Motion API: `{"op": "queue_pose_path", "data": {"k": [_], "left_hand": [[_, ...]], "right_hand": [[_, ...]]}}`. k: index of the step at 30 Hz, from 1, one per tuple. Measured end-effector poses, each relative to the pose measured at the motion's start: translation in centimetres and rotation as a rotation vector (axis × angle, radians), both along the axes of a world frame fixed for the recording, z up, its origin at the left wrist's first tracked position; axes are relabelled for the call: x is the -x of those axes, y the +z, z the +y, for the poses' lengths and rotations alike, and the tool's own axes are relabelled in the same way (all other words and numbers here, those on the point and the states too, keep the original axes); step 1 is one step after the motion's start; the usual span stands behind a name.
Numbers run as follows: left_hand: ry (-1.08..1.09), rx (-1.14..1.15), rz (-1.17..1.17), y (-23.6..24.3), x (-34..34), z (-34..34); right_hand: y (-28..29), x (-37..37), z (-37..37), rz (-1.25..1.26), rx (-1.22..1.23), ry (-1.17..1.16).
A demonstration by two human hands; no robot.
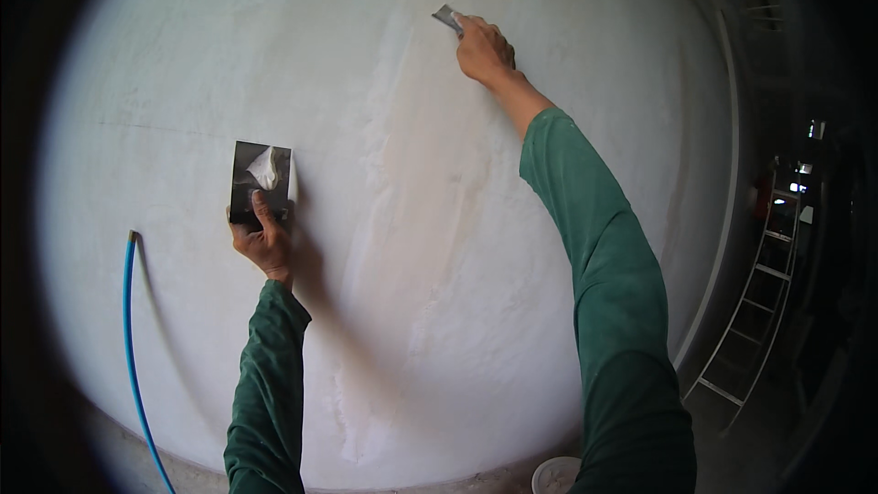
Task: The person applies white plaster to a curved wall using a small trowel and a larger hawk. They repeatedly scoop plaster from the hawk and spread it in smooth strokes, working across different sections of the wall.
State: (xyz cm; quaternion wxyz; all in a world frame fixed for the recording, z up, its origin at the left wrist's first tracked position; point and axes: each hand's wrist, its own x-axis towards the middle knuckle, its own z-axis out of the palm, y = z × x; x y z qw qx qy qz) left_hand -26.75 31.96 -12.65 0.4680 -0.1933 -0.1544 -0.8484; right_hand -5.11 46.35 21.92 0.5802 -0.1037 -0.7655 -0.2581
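Note:
My right hand (pixel 485 48) reaches high on the wall, closed round a putty knife (pixel 446 17) whose metal blade lies at the wall surface. Lower and to the left, my left hand (pixel 263 240) grips a dark rectangular plate (pixel 244 160), its thumb pressed over the front face. A lump of white putty (pixel 263 168) sits on that plate. The pale wall (pixel 366 82) carries uneven whitish and beige smears, most of them between my two arms. The handle of the putty knife is mostly hidden in my right hand.
A blue hose or pipe (pixel 133 348) stands against the wall at left. A white round bucket or lid (pixel 555 475) is at the wall's foot, near my right sleeve. On the far right a metal ladder (pixel 757 305) leans in a dark area beyond the wall's edge.

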Motion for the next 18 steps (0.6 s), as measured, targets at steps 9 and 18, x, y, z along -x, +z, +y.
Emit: {"op": "queue_pose_path", "data": {"k": [9, 18], "left_hand": [[0.017, -0.015, -0.019, 0.2, -0.4, 0.0], [0.008, -0.001, -0.019, 0.0, -0.1, 0.0]], "right_hand": [[-9.3, -3.5, 1.1, -0.230, -0.295, 0.109], [0.0, -3.4, 5.0, 0.191, 0.156, -0.021]]}}
